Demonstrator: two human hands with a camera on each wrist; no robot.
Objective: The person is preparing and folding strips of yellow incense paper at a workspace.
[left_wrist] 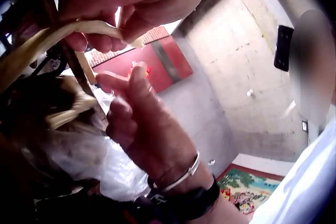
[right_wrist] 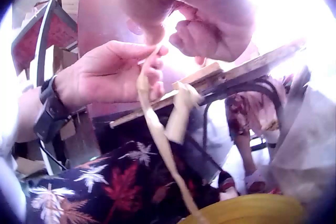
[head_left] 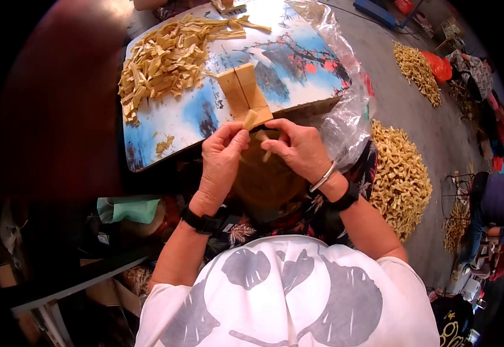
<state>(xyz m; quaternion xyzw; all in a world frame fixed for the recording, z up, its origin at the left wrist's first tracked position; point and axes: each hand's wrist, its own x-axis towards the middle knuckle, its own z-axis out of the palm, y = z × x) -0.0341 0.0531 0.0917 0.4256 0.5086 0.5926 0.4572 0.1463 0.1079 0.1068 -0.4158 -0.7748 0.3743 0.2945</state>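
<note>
My left hand [head_left: 222, 159] pinches a pale yellow strip [head_left: 250, 120] between thumb and fingers, just in front of a wooden block [head_left: 241, 92]. The strip [right_wrist: 163, 145] hangs down from the left fingers in the right wrist view, toward a yellow round container [right_wrist: 252, 211]. Opposite, my right hand [head_left: 301, 149] has its fingers bent beside a second pale piece [head_left: 267, 155]; whether they grip it is unclear. In the left wrist view, the right hand [left_wrist: 149, 124] has thumb and forefinger close together, below the strip's end [left_wrist: 137, 43].
A heap of loose strips [head_left: 168, 55] covers the back left of the painted tabletop [head_left: 191, 124]. Clear plastic sheeting [head_left: 344, 124] hangs at its right edge. Piles of knotted yellow pieces [head_left: 401, 179] lie on the floor to the right. Other people sit at the far right.
</note>
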